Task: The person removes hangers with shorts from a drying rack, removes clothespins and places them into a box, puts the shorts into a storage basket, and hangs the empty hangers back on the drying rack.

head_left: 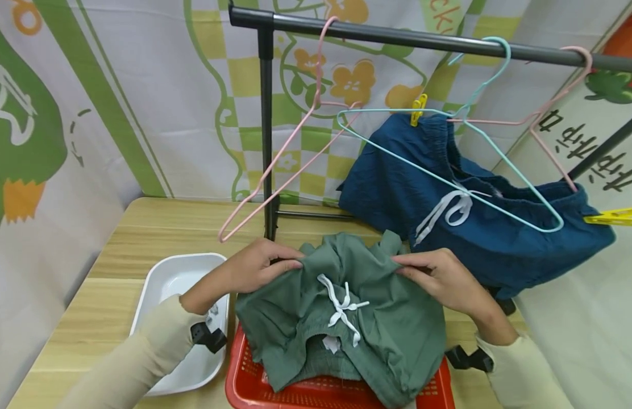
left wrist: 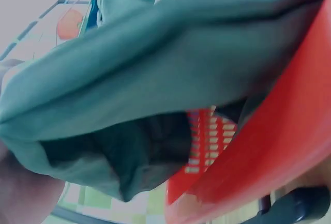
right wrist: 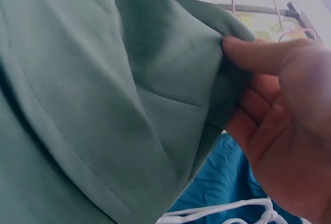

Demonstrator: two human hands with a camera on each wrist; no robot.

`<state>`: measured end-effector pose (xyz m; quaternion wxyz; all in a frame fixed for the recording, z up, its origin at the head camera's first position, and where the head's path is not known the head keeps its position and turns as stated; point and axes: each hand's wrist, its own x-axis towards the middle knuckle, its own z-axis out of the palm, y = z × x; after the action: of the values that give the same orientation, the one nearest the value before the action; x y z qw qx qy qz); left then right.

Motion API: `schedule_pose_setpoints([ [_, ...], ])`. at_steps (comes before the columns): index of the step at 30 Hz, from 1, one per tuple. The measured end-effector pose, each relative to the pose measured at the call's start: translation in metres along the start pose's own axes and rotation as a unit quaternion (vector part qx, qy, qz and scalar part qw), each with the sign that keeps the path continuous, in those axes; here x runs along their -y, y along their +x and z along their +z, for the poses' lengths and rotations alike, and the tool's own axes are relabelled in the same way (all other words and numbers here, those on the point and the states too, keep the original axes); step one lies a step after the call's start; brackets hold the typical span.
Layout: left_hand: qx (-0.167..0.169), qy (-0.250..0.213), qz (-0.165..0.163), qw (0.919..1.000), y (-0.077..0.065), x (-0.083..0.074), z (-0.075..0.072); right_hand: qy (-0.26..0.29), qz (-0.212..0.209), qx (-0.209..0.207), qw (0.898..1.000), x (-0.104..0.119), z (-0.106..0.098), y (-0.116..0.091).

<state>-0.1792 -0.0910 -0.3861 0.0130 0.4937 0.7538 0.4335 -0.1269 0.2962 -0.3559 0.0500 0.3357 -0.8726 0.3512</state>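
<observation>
Green drawstring shorts (head_left: 367,272) are held up over a red basket (head_left: 236,363), their gathered waistband and white tied cord facing the head camera. My left hand (head_left: 257,264) pinches the cloth on the left between thumb and fingers. On the other side my right hand (head_left: 439,278) pinches the fabric, and the right wrist view shows its thumb (right wrist: 248,53) pressed over the edge of the cloth. In the left wrist view, folds of the shorts (left wrist: 155,74) hide most of the left hand (left wrist: 26,193).
A black rack (head_left: 398,38) carries a pink hanger (head_left: 290,145), a turquoise hanger (head_left: 500,153) and another pink hanger (head_left: 543,111). Blue shorts (head_left: 526,244) hang there with yellow clips (head_left: 418,111). A white tray (head_left: 167,375) stands left of the basket on the wooden table (head_left: 106,295).
</observation>
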Motion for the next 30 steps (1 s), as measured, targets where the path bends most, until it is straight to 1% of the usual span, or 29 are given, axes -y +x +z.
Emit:
schedule_pose_setpoints([
  [3,0.037,-0.019,0.022,0.9989,-0.002,-0.008,0.007,0.035,-0.016,0.039,0.998,0.006,0.003,-0.004],
  [5,0.063,-0.022,0.028,0.9973,-0.004,-0.011,0.011,0.061,-0.026,0.075,0.995,0.010,0.005,-0.006],
  [8,0.102,-0.024,0.030,0.9941,-0.007,-0.015,0.016,0.096,-0.034,0.132,0.986,0.013,0.009,-0.009],
  [10,0.133,-0.030,0.029,0.9903,-0.010,-0.016,0.019,0.111,-0.034,0.170,0.979,0.015,0.012,-0.012],
  [12,0.170,-0.038,0.027,0.9844,-0.011,-0.017,0.022,0.122,-0.030,0.202,0.971,0.017,0.015,-0.015],
  [14,0.211,-0.050,0.021,0.9760,-0.013,-0.018,0.026,0.129,-0.026,0.231,0.964,0.018,0.019,-0.017],
  [17,0.262,-0.041,0.010,0.9641,-0.015,-0.018,0.032,0.130,-0.019,0.270,0.954,0.019,0.027,-0.019],
  [20,0.304,-0.031,-0.003,0.9523,-0.015,-0.017,0.039,0.122,-0.015,0.301,0.946,0.019,0.033,-0.019],
  [23,0.339,-0.023,-0.021,0.9402,-0.015,-0.018,0.046,0.116,-0.002,0.328,0.938,0.017,0.038,-0.017],
  [25,0.356,-0.011,-0.034,0.9337,-0.015,-0.018,0.050,0.114,0.009,0.344,0.932,0.016,0.040,-0.016],
  [27,0.369,0.007,-0.049,0.9281,-0.015,-0.017,0.052,0.112,0.019,0.357,0.927,0.014,0.042,-0.016],
  [30,0.385,0.035,-0.065,0.9199,-0.016,-0.014,0.056,0.111,0.027,0.368,0.923,0.010,0.044,-0.016],
])
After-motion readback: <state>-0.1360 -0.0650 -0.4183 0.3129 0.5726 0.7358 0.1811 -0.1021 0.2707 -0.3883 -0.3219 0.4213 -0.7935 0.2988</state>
